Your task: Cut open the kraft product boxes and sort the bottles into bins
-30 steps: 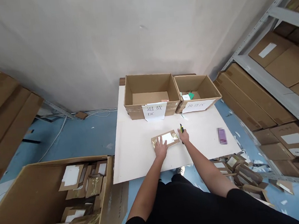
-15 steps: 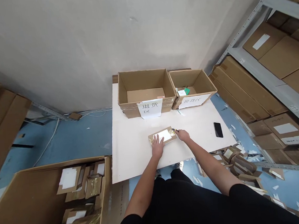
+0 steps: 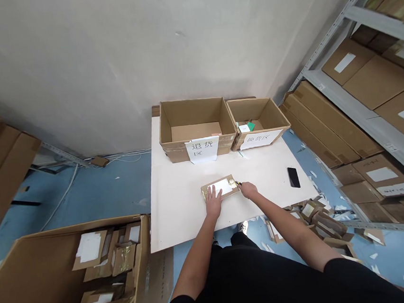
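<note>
A small flat cardboard box (image 3: 230, 179) with a white label and shiny clear tape lies slightly askew on the white table (image 3: 177, 192). My left hand (image 3: 214, 202) rests on its left part, fingers spread over the label. Closed around a small dark and yellow tool, apparently a box cutter (image 3: 239, 183), my right hand (image 3: 248, 190) is at the box's right end. The tip of the cutter meets or nearly meets the taped edge; the blade itself is too small to make out.
Two open cartons with handwritten paper signs, a larger one (image 3: 202, 149) and a smaller one (image 3: 279, 134), stand at the table's back. A black phone (image 3: 293, 177) lies at the right. A big carton (image 3: 147, 242) of parcels is at left; shelving (image 3: 347, 104) stands right.
My right hand and the cutter have shifted slightly down along the box's right end. My left hand stays on the box. The whole view has tilted a little.
</note>
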Motion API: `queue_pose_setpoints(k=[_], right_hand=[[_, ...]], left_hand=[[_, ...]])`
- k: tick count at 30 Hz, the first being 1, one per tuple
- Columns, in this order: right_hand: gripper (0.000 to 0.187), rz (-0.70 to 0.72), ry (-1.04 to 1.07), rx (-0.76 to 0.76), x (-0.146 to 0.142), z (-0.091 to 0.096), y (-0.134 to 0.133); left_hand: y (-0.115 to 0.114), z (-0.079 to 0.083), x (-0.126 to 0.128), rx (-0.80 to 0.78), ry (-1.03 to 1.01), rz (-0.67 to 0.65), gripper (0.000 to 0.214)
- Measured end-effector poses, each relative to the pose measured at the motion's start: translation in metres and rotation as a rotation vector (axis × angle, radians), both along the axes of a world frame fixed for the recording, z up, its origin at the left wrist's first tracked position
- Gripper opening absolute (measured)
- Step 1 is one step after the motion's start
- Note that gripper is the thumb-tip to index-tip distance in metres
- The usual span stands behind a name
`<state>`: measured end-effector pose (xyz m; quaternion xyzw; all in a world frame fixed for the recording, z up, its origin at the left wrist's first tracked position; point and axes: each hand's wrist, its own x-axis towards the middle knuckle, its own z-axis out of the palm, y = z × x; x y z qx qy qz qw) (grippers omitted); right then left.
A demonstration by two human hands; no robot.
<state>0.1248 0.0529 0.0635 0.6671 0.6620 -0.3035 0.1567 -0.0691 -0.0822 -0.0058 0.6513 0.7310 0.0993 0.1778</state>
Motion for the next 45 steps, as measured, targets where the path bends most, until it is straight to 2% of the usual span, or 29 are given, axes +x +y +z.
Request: queue_pose_setpoints(k=[7,11,14,16,18,20,23,25,28,31,34,37,39,42,45], right_hand=[[0.049,-0.100,0.094,-0.021,0.030,-0.002,-0.029],[0.063,-0.305,0.156,0.075,0.058,-0.024,-0.059],[0.046,-0.430,0.147,0.108,0.079,-0.052,-0.081],[0.032,-0.486,0.172,0.091,0.089,-0.066,-0.085],[0.028,-0.520,0.229,0.074,0.096,-0.073,-0.075],[0.034,-0.536,0.319,0.066,0.098,-0.073,-0.053],[0.048,-0.572,0.466,0.091,0.096,-0.070,-0.014],[0.057,-0.610,0.475,0.111,0.096,-0.069,0.005],[0.065,-0.619,0.421,0.136,0.109,-0.072,0.019],[0.066,-0.577,0.376,0.217,0.148,-0.076,0.026],[0.062,-0.543,0.295,0.312,0.212,-0.080,0.038],[0.053,-0.490,0.199,0.306,0.279,-0.084,0.057],[0.046,-0.441,0.136,0.261,0.314,-0.088,0.072],[0.040,-0.373,0.071,0.228,0.344,-0.096,0.095],[0.037,-0.317,0.044,0.221,0.353,-0.103,0.116]], left_hand=[[0.002,0.012,0.001,-0.055,0.028,-0.002,0.057],[0.018,0.028,-0.016,-0.075,0.020,-0.017,0.051],[0.036,0.038,-0.036,-0.084,0.036,-0.010,0.054],[0.047,0.042,-0.047,-0.145,0.037,-0.005,0.065],[0.054,0.045,-0.052,-0.222,0.031,0.009,0.073],[0.056,0.047,-0.049,-0.279,0.040,0.044,0.076],[0.056,0.051,-0.032,-0.345,0.078,0.115,0.077],[0.055,0.053,-0.017,-0.373,0.096,0.163,0.076],[0.052,0.056,-0.001,-0.383,0.116,0.242,0.075],[0.051,0.057,0.004,-0.374,0.126,0.293,0.075],[0.053,0.057,0.007,-0.381,0.125,0.323,0.077],[0.057,0.057,0.023,-0.389,0.117,0.406,0.079],[0.060,0.057,0.040,-0.383,0.118,0.466,0.081],[0.069,0.058,0.069,-0.374,0.111,0.512,0.082],[0.079,0.059,0.087,-0.388,0.111,0.528,0.082]])
